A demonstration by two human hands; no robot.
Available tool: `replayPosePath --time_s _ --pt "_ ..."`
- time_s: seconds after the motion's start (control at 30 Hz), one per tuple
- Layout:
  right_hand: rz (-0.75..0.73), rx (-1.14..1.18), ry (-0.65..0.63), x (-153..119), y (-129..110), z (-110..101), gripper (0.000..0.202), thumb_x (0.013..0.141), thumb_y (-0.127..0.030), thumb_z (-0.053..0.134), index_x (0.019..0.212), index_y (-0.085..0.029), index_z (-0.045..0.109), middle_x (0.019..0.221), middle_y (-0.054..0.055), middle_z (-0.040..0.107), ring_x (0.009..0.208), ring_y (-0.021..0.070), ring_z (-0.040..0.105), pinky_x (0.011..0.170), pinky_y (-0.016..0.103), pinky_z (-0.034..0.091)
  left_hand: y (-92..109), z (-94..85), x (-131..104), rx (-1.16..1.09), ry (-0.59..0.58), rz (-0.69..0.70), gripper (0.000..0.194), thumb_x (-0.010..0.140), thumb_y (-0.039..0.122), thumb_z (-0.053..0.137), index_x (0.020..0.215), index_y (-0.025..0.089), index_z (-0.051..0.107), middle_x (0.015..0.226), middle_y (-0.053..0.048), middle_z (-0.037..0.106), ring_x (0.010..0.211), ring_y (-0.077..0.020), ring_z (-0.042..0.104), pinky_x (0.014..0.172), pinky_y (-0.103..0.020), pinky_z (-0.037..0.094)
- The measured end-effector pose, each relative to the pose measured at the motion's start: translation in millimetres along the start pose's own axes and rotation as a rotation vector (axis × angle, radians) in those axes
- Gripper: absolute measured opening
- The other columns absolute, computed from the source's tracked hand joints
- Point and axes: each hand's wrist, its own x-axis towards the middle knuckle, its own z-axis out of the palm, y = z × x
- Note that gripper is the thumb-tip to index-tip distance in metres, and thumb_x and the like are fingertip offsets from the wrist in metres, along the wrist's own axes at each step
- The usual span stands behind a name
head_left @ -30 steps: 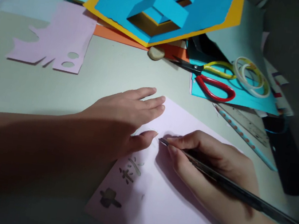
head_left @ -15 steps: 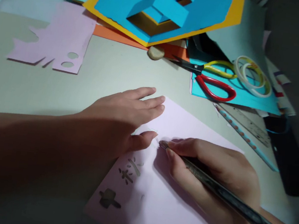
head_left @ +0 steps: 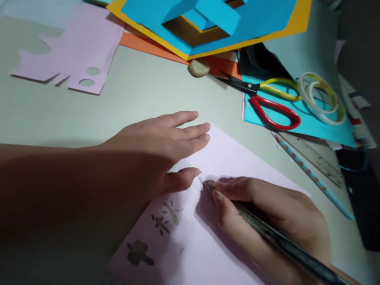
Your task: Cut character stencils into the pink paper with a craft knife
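A sheet of pink paper [head_left: 225,268] lies at an angle on the table, with character shapes cut through it at its lower left. My left hand [head_left: 161,148] rests flat on the paper's upper left part, fingers stretched and thumb apart. A slim craft knife [head_left: 278,240] with a dark handle is pinched between the thumb and fingers of my right hand [head_left: 278,219]. Its tip touches the paper just right of my left thumb, by a faint pencilled outline. My right hand leans on the sheet's right side.
A blue and yellow pop-up card [head_left: 151,11] stands at the back. Scissors [head_left: 253,89], a stone [head_left: 199,68] and tape rolls [head_left: 322,98] lie before and beside it. A pencil [head_left: 315,176] and ruler [head_left: 324,160] lie right; a cut pink scrap [head_left: 80,44] lies left.
The knife tip and right hand have shifted very slightly over the paper. My left hand stays in place, and the view has moved a touch.
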Motion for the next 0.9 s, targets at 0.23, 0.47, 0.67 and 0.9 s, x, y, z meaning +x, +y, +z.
replayPosePath --time_s 0.23,0.47,0.67,0.9 --pt "0.103 0.083 -0.013 -0.8 3.0 -1.8 0.009 0.087 -0.024 0.068 0.079 -0.027 0.072 0.078 -0.003 0.082 0.063 0.0151 0.077 0.047 0.021 0.053 4.0 -5.2 3.9 -0.017 -0.039 -0.027 0.048 0.100 0.037 0.042 0.140 0.016 0.057 0.152 -0.003 0.053 0.149 -0.0284 0.038 0.113 -0.044 0.048" --pt "0.204 0.131 -0.014 -1.1 0.2 -1.3 0.006 0.084 -0.024 0.069 0.080 -0.027 0.073 0.084 -0.001 0.084 0.068 0.0189 0.080 0.045 0.021 0.053 5.8 -11.7 6.9 -0.026 -0.098 -0.039 0.049 0.099 0.030 0.038 0.142 0.015 0.055 0.154 -0.004 0.051 0.150 -0.0280 0.038 0.115 -0.044 0.046" --pt "0.137 0.174 -0.004 1.4 4.0 0.7 0.010 0.085 -0.016 0.070 0.086 -0.026 0.072 0.089 0.000 0.084 0.073 0.0189 0.080 0.045 0.019 0.054 3.4 -14.2 2.3 -0.125 -0.107 -0.019 0.047 0.091 0.031 0.055 0.137 0.021 0.060 0.156 -0.007 0.048 0.152 -0.0312 0.033 0.123 -0.053 0.034" --pt "0.105 0.196 0.010 -1.1 4.8 0.6 0.013 0.087 -0.016 0.071 0.093 -0.027 0.073 0.086 0.000 0.083 0.073 0.0183 0.079 0.048 0.021 0.056 4.0 -18.9 1.5 -0.141 -0.147 0.006 0.050 0.082 0.027 0.062 0.132 0.029 0.062 0.159 -0.009 0.042 0.153 -0.0276 0.030 0.126 -0.061 0.013"
